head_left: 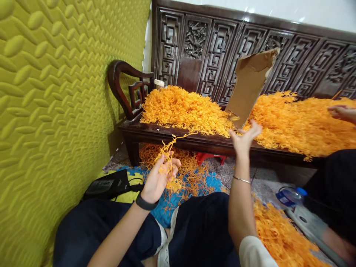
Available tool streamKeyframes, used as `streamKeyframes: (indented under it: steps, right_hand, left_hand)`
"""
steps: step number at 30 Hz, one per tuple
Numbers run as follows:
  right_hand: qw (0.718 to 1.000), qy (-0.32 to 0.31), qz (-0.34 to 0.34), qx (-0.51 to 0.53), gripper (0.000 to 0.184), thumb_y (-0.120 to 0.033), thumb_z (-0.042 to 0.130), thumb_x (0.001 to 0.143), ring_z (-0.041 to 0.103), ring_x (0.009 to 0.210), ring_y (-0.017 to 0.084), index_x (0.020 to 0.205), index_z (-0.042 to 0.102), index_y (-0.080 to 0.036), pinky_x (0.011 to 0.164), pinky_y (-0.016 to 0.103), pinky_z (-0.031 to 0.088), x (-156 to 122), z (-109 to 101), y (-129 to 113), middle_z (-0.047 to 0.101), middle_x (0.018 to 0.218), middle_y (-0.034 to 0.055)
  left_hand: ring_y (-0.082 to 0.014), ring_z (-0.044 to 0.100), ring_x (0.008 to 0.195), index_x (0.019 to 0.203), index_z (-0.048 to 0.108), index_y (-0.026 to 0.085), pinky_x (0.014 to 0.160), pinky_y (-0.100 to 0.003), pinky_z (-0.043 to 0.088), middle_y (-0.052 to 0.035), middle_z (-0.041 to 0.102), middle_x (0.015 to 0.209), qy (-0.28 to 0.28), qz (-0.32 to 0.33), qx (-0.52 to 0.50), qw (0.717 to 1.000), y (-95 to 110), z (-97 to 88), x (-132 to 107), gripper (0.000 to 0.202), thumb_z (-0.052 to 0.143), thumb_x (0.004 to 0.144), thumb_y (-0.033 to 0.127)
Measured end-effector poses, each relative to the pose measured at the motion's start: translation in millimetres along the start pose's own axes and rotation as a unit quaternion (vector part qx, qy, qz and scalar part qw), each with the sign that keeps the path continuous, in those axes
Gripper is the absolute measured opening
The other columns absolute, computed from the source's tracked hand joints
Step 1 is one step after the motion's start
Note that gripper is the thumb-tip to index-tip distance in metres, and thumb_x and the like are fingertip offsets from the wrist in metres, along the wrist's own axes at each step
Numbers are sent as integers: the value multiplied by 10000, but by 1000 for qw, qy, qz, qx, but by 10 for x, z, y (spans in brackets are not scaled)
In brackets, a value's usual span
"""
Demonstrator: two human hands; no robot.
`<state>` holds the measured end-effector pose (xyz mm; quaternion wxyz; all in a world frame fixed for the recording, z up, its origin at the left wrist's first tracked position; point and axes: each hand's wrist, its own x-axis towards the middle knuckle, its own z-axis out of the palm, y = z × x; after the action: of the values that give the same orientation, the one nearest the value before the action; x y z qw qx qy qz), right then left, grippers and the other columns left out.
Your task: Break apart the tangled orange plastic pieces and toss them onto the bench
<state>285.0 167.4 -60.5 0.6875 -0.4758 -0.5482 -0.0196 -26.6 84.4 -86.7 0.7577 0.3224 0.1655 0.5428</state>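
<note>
My left hand [161, 176], a black band at its wrist, is closed round a bunch of thin orange branching strands [170, 148] that look like soft plastic sprigs. One long strand reaches out to the upper right. My right hand [246, 139] has its fingers spread and appears to hold nothing. It is raised at the front edge of a dark wooden bench [178, 130], between two heaps. On the left lies a heap of small orange pieces [186, 109]; a larger orange heap [303, 122] covers the right. A small orange piece [235, 118] shows blurred just above my right fingertips.
A cardboard sheet [247, 81] stands between the heaps. More orange strands [189, 174] lie under the bench near a red stool [211, 158]. A black device [107, 184] lies left. At right are another person's hand [343, 112], a bottle [292, 195] and another orange pile [280, 233].
</note>
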Motion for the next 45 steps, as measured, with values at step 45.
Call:
streamKeyframes:
  steps: [45]
  right_hand:
    - [907,-383,-3,174,59,-129,542,771,477,617,99,790,569,-179,587,236,419,-1364,869,-1447,538,733,-6]
  left_hand:
    - [-101,613,604,1067,514,216,539,-179,434,38,651,698,140,184,97,968,135,-104,-22,540,761,598,111]
